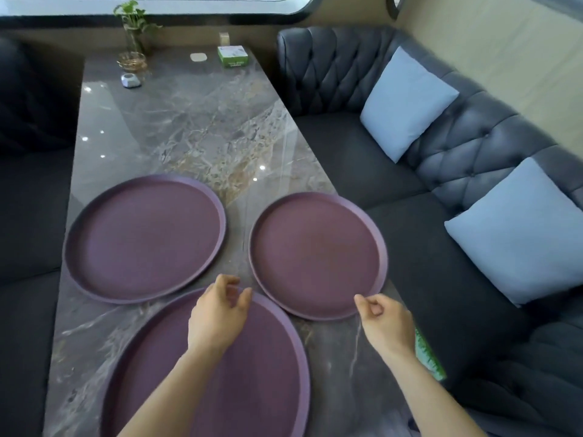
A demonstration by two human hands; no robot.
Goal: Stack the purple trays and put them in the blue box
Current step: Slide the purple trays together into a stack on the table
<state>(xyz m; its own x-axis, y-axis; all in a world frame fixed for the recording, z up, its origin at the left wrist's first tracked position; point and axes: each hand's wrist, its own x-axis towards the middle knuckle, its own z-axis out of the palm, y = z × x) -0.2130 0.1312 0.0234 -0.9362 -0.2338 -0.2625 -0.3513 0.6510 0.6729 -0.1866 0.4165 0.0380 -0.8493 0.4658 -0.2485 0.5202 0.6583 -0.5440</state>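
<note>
Three round purple trays lie flat on a marble table (189, 127). One tray (145, 238) is at the left, a smaller tray (318, 253) at the right, and the largest tray (258, 373) nearest me. My left hand (217, 313) hovers over the far rim of the near tray, fingers curled and apart, holding nothing. My right hand (383, 320) is just at the near edge of the right tray, fingers loosely curled, empty. No blue box is in view.
A dark tufted sofa (441, 171) with two pale blue cushions (407, 102) wraps the table's right side. At the table's far end stand a plant in a glass vase (134, 36), a green box (232, 56) and a small white object (131, 80). A green item (427, 357) lies at the table's right edge.
</note>
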